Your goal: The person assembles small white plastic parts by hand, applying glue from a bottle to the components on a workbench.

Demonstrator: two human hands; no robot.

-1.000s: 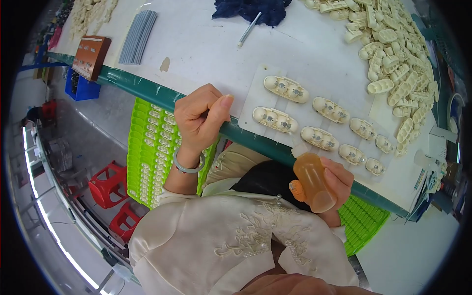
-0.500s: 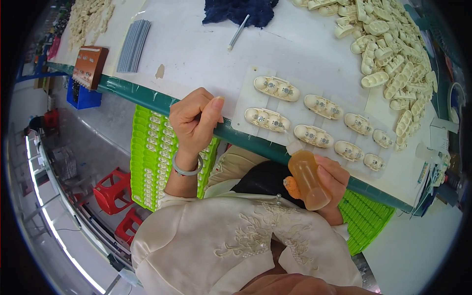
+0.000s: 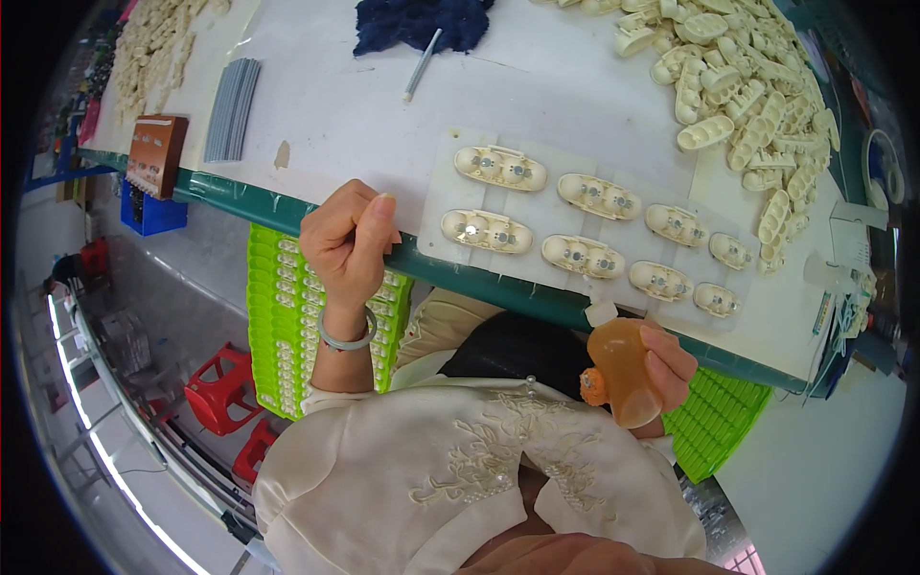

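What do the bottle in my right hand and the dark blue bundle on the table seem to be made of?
The bottle looks like smooth, soft plastic, judging by its translucent, waisted body. The dark blue bundle is probably matte cloth, given its folds and ragged edge; the fibre is unclear.
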